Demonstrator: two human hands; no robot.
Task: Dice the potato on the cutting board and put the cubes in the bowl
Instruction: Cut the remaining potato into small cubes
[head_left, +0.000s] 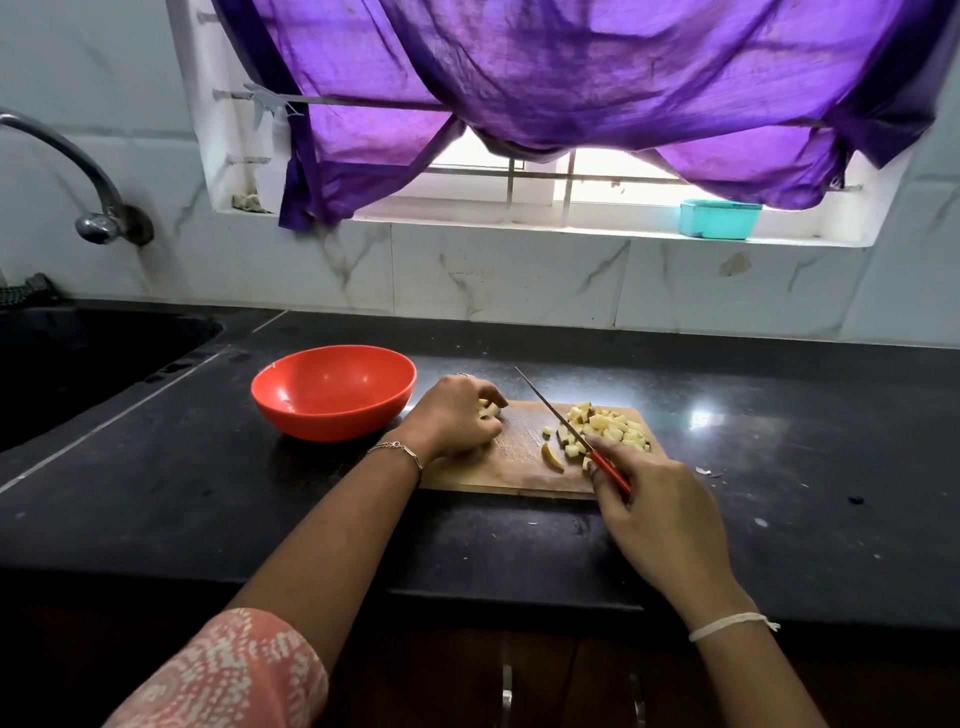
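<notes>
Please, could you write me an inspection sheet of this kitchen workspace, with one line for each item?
Surface: dark countertop, with small crumbs and marks.
Job's things: wooden cutting board carries a pile of potato cubes at its right end and one loose slice; red bowl stands left of the board, with no cubes in it.
Clutter: small peel scraps right of the board.
Hands: left hand holds a potato piece on the board; right hand grips the knife by its red handle, blade beside the cubes.
Cables: nothing seen.
Surroundings: sink and tap at left; purple curtain over the window; teal box on the sill.
</notes>
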